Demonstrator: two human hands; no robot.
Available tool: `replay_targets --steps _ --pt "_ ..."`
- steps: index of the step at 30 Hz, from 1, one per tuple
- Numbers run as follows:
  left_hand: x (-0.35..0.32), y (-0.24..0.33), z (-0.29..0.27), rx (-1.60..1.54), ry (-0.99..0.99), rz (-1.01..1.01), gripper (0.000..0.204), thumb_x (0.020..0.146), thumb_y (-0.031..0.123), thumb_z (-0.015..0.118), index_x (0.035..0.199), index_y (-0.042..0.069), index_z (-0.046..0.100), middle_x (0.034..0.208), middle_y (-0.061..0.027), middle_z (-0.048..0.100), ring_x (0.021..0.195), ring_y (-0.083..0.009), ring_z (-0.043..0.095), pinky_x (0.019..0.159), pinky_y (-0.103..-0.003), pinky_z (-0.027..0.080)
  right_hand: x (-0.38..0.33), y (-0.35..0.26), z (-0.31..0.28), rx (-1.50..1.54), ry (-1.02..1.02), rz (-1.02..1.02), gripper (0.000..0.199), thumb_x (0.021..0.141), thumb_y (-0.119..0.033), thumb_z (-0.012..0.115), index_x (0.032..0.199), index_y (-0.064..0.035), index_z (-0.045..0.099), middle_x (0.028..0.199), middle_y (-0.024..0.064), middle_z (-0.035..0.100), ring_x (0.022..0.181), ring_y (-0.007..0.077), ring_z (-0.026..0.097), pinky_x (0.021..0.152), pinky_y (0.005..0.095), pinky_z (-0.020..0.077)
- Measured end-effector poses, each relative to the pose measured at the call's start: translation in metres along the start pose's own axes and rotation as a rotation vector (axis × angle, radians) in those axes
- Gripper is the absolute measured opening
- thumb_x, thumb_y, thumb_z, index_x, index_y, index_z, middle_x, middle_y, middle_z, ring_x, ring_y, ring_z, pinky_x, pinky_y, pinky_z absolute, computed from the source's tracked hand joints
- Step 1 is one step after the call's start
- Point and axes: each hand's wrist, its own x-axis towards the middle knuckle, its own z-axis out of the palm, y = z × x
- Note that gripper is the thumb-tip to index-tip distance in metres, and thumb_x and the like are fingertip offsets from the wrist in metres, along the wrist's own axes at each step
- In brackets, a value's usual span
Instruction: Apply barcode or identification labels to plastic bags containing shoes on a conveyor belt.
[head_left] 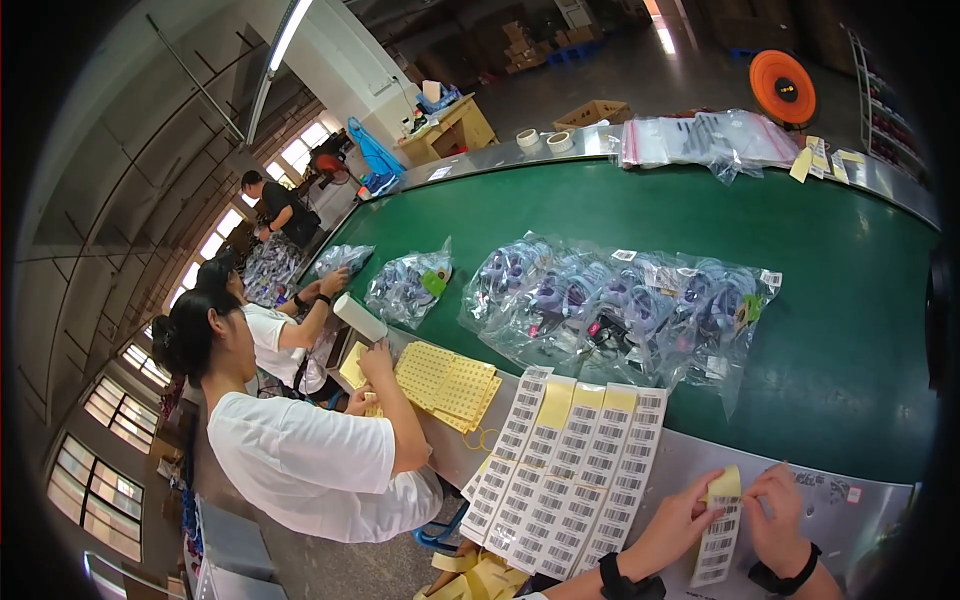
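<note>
Both hands (735, 525) on label strip (718, 540)

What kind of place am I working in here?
Probably a factory packing line: a long green conveyor belt carries bagged goods, barcode label sheets lie at its edge, and co-workers sit alongside.

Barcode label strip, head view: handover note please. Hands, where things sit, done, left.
Left hand and right hand both pinch one barcode label strip, its yellow backing peeled up at the top.
More label strips lie fanned on the metal table edge, left of the hands.
Bagged cables are piled on the green belt beyond.
Done: backing started.
Left: most labels on the strip; whether the bags are labelled cannot be told.
</note>
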Motion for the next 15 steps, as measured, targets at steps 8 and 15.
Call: replay_targets --steps 8,15 --pt "0.012 -0.037 0.037 -0.134 0.084 -0.049 0.053 0.089 0.018 0.066 0.136 0.006 0.044 0.098 -0.0126 0.067 0.087 -0.0122 0.065 0.071 -0.027 0.051 0.084 0.106 -0.104 0.148 0.480 0.234 0.041 0.084 -0.001 0.060 0.124 -0.0052 0.054 0.129 0.0111 0.048 0.116 0.0239 0.051 0.095 0.0324 0.0437" --pt "-0.007 0.002 0.046 -0.183 0.103 -0.162 0.044 0.093 0.000 0.055 0.135 -0.004 0.041 0.121 -0.0156 0.056 0.106 -0.0204 0.056 0.091 -0.029 0.044 0.095 0.301 -0.249 -0.812 0.732 0.628 0.073 0.073 -0.001 0.056 0.140 -0.0145 0.031 0.121 0.0258 0.047 0.103 0.0451 0.054 0.089 0.0501 0.0466"
